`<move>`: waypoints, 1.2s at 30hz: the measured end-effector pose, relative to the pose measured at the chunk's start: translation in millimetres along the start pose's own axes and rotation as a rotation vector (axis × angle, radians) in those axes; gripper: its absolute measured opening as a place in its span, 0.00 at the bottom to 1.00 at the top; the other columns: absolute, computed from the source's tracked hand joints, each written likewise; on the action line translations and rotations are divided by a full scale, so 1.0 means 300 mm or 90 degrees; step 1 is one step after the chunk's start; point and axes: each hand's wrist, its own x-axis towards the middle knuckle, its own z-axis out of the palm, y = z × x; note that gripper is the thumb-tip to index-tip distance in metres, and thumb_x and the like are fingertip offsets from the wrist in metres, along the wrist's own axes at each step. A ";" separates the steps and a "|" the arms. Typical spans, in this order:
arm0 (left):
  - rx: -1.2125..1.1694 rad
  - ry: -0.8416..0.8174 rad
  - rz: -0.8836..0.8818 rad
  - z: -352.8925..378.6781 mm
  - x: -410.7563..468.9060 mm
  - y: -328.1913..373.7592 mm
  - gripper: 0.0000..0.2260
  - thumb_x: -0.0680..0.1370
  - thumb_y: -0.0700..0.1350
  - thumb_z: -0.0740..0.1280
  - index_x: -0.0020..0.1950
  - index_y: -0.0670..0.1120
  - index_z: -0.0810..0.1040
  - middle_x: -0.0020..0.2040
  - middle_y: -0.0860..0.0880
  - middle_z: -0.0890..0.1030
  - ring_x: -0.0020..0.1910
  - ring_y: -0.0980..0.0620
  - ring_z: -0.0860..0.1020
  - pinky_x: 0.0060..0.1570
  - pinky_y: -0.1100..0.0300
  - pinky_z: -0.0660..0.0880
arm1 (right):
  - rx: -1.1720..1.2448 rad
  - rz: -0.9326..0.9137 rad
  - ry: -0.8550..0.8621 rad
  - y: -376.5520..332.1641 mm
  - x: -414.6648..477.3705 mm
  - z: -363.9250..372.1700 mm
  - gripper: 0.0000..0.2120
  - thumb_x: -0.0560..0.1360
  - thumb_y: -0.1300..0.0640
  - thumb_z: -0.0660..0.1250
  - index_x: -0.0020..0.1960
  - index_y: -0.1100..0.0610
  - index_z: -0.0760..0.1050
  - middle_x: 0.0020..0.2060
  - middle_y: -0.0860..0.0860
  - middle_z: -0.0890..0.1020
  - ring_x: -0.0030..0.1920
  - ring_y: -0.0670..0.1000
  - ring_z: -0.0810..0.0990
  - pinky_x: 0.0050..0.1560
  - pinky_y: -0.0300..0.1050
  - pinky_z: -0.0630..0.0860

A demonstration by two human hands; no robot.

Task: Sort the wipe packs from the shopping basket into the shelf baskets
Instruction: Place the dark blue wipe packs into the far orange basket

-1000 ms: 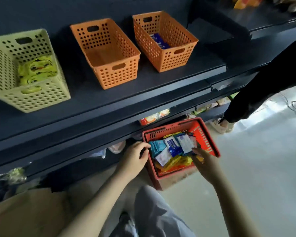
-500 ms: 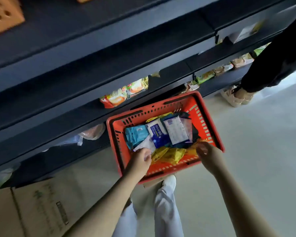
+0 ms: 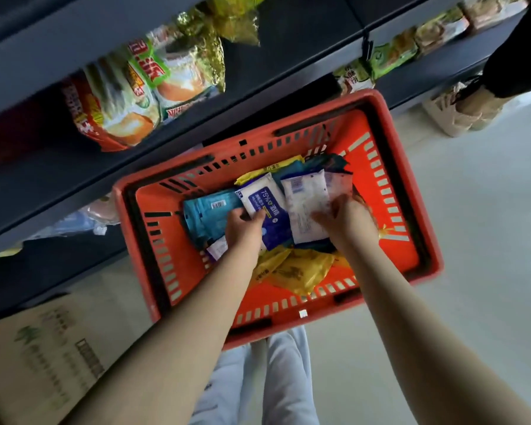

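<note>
Legs in pale trousers [image 3: 284,381] stand at the bottom edge of my feed, with a cardboard box [image 3: 40,357] to their left. Just beyond the legs is the red shopping basket [image 3: 408,259], in front of the shelf, and both bare forearms reach down into it.

At its near end lie yellow packs [image 3: 301,271], crumpled and partly under the others. In the middle, the left hand [image 3: 246,233] grasps a blue-and-white pack [image 3: 269,207] at its lower corner, thumb on top and fingers curled beside it (the print reads 75%). Left of that pack, touching it, lies a teal pack [image 3: 206,210] with its barcode upward.

The right hand [image 3: 348,222] has bent fingers on a white pack [image 3: 304,200], which lies just beside the blue-and-white one. Whether it really pinches this pack or only presses on it, I cannot tell from this angle. All wipe packs that I see are inside the shopping basket.

Behind the basket runs the dark shelf [image 3: 74,185], with bright snack bags [image 3: 129,96] on a lower level. Far at the top right, a shoe [image 3: 451,115] of another person stands on the pale floor [image 3: 488,240].
</note>
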 end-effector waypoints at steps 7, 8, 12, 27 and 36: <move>0.022 -0.016 0.075 -0.129 -0.074 -0.014 0.05 0.76 0.44 0.71 0.49 0.48 0.75 0.50 0.45 0.83 0.46 0.46 0.81 0.48 0.52 0.77 | 0.270 0.020 -0.008 -0.034 -0.110 -0.137 0.10 0.73 0.57 0.72 0.47 0.56 0.71 0.43 0.49 0.77 0.44 0.52 0.77 0.40 0.47 0.77; -0.003 -0.023 0.073 -0.166 -0.109 -0.007 0.05 0.76 0.43 0.71 0.49 0.48 0.75 0.51 0.44 0.83 0.47 0.44 0.81 0.49 0.50 0.77 | 0.380 0.038 -0.011 -0.045 -0.159 -0.176 0.11 0.72 0.58 0.72 0.48 0.55 0.71 0.46 0.50 0.79 0.46 0.53 0.79 0.42 0.50 0.80; -0.167 -0.165 0.031 -0.376 -0.371 0.105 0.04 0.76 0.45 0.70 0.50 0.50 0.80 0.52 0.47 0.84 0.50 0.46 0.82 0.48 0.52 0.75 | 0.739 0.055 -0.075 -0.127 -0.426 -0.381 0.15 0.73 0.65 0.71 0.55 0.53 0.71 0.52 0.56 0.84 0.47 0.56 0.85 0.41 0.49 0.83; -0.269 -0.156 0.472 -1.175 -1.304 0.531 0.06 0.76 0.44 0.70 0.53 0.51 0.80 0.48 0.50 0.85 0.48 0.49 0.83 0.51 0.50 0.79 | 0.709 -0.392 -0.295 -0.761 -1.218 -0.884 0.25 0.78 0.48 0.64 0.73 0.48 0.63 0.64 0.50 0.78 0.64 0.52 0.77 0.61 0.50 0.76; -0.295 -0.092 0.494 -1.717 -1.155 0.578 0.03 0.77 0.47 0.69 0.50 0.52 0.77 0.45 0.56 0.85 0.44 0.55 0.84 0.44 0.55 0.78 | 0.943 -0.267 -0.239 -1.143 -1.368 -0.779 0.20 0.81 0.49 0.57 0.65 0.62 0.72 0.57 0.62 0.81 0.58 0.61 0.80 0.62 0.61 0.74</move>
